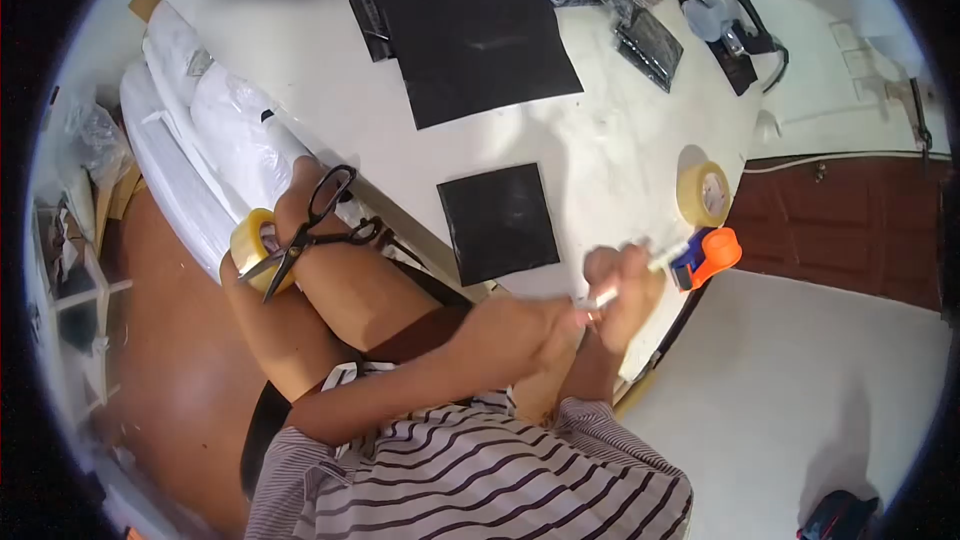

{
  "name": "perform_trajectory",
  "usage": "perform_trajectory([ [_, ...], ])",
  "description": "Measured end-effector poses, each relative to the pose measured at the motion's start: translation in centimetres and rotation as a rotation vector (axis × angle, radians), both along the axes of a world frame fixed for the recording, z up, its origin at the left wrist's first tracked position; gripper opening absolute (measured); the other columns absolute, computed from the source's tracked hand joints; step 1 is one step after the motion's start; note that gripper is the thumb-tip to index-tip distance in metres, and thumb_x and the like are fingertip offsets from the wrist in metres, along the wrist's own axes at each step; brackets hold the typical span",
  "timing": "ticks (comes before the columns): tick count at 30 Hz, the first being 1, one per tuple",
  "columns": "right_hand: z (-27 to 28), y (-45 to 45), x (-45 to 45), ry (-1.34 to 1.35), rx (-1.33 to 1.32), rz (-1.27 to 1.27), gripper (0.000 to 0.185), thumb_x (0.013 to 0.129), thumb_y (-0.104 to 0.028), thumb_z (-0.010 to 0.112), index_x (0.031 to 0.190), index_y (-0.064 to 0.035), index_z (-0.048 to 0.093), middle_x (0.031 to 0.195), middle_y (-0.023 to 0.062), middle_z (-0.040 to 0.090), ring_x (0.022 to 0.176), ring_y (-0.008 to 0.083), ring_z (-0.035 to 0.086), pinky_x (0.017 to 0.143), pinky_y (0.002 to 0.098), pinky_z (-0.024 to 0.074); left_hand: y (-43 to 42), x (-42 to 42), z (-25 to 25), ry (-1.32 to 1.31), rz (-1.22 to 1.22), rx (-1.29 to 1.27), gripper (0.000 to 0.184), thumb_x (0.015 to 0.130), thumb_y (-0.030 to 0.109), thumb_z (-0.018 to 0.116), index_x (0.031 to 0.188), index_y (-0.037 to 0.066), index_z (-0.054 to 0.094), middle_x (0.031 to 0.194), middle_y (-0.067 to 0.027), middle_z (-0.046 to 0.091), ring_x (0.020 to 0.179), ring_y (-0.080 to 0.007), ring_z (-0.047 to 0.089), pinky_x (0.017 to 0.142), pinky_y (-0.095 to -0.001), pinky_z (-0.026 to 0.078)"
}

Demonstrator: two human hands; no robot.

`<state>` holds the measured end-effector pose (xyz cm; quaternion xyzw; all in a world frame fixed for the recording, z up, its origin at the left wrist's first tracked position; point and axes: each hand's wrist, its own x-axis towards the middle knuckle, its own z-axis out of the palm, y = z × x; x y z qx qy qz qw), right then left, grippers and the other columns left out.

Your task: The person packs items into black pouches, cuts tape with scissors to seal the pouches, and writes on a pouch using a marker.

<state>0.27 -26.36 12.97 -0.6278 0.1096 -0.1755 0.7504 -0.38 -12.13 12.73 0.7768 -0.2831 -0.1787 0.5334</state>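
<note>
My left hand (530, 338), blurred by motion, is closed with its fingertips pressed together beside the right hand. My right hand (625, 290) is curled above the table's near edge. Between them shows a small white piece (606, 297), gripped in my right hand, its kind unclear. Just beyond the right hand lies an orange and blue tape dispenser (706, 258); a pale strip spans the gap, and I cannot tell whether they are joined. A flat black square packet (498, 224) rests on the table to the left of the hands.
Black scissors (312, 232) and a tape roll (258, 245) rest on my legs. Another tape roll (703, 193) stands on the white table. Farther back are a large black sheet (475, 35), several plastic-wrapped packets (650, 48) and a black-handled device (740, 35). White wrapped rolls (225, 115) lean left.
</note>
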Motion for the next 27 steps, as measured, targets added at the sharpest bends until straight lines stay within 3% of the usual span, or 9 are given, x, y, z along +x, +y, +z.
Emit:
perform_trajectory([
  [1,-0.1,-0.3,-0.5,-0.143,0.092,0.014,0.038,0.093,-0.018,0.052,0.058,-0.0054,0.049,0.046,0.0008,0.043,0.039,0.0099,0.039,0.038,0.0237,0.0274,0.3,0.2,1.0,-0.004,0.008,0.001,0.035,0.095,0.032,0.045,0.076,0.003,0.052,0.061,-0.0145,0.055,0.054,-0.0306,0.056,0.053,-0.0402,0.046],
  [3,1.1,0.6,-0.8,-0.281,-0.015,-0.153,0.037,0.095,-0.016,0.046,0.059,-0.0075,0.046,0.048,0.0017,0.043,0.037,0.0109,0.034,0.041,0.0259,0.0273,0.5,0.1,2.3,0.993,-0.353,-0.543,0.051,0.099,0.045,0.030,0.065,0.008,0.042,0.054,-0.0051,0.044,0.052,-0.0196,0.055,0.052,-0.0292,0.046],
  [9,1.9,-12.1,2.2,-0.554,0.281,0.066,0.026,0.093,-0.029,0.052,0.081,-0.0067,0.053,0.074,0.0048,0.053,0.061,0.0135,0.047,0.055,0.0260,0.0397,4.1,-5.4,-3.8,1.556,-0.783,-1.165,0.051,0.101,0.038,0.025,0.063,0.008,0.039,0.054,-0.0042,0.039,0.053,-0.0184,0.054,0.057,-0.0279,0.046],
  [12,-1.8,-21.2,5.1,-0.539,0.350,0.038,0.034,0.091,-0.039,0.055,0.094,-0.0053,0.058,0.089,0.0067,0.058,0.074,0.0151,0.053,0.065,0.0254,0.0458,5.7,-3.1,-2.5,0.722,-0.164,-0.810,0.047,0.101,0.030,0.031,0.067,0.002,0.049,0.056,-0.0073,0.047,0.055,-0.0208,0.054,0.062,-0.0318,0.048],
  [13,-2.0,-15.8,6.2,-0.426,0.352,-0.030,0.031,0.092,-0.035,0.054,0.100,-0.0051,0.058,0.089,0.0065,0.059,0.074,0.0146,0.053,0.066,0.0252,0.0456,5.5,-1.2,-2.2,0.722,-0.054,-0.484,0.046,0.100,0.028,0.032,0.072,0.000,0.054,0.066,-0.0109,0.056,0.064,-0.0232,0.058,0.067,-0.0314,0.048],
  [15,-2.6,-7.0,8.4,-0.158,0.361,-0.157,0.026,0.095,-0.026,0.050,0.108,-0.0049,0.058,0.087,0.0043,0.061,0.073,0.0128,0.053,0.066,0.0233,0.0443,3.8,1.6,-4.1,0.120,0.054,-0.135,0.033,0.094,0.030,0.046,0.082,0.000,0.054,0.093,-0.0157,0.061,0.093,-0.0311,0.059,0.081,-0.0377,0.046],
  [16,-6.7,-8.0,8.8,-0.089,0.231,0.094,0.033,0.093,-0.019,0.053,0.123,-0.0046,0.050,0.094,0.0095,0.061,0.077,0.0149,0.054,0.069,0.0235,0.0449,2.3,2.1,-6.0,-0.171,0.148,-0.058,0.029,0.091,0.029,0.052,0.086,0.000,0.053,0.103,-0.0169,0.059,0.107,-0.0329,0.056,0.089,-0.0413,0.044],
  [19,-9.4,-2.3,9.6,-0.086,0.171,0.176,0.013,0.084,0.001,0.059,0.084,-0.0054,0.047,0.075,0.0059,0.053,0.053,0.0089,0.047,0.044,0.0229,0.0362,-0.4,3.7,-9.4,-0.492,0.220,0.146,0.029,0.088,0.029,0.057,0.086,0.001,0.053,0.121,-0.0180,0.054,0.122,-0.0334,0.045,0.103,-0.0447,0.034],
  [27,-12.0,-1.1,10.7,-0.028,-0.021,0.374,0.024,0.077,0.007,0.065,0.079,-0.0067,0.045,0.064,0.0021,0.053,0.051,0.0061,0.046,0.045,0.0186,0.0347,-1.4,3.9,-12.5,-0.602,0.244,0.263,0.024,0.080,0.026,0.062,0.081,0.004,0.052,0.132,-0.0163,0.047,0.129,-0.0296,0.038,0.107,-0.0443,0.029],
])
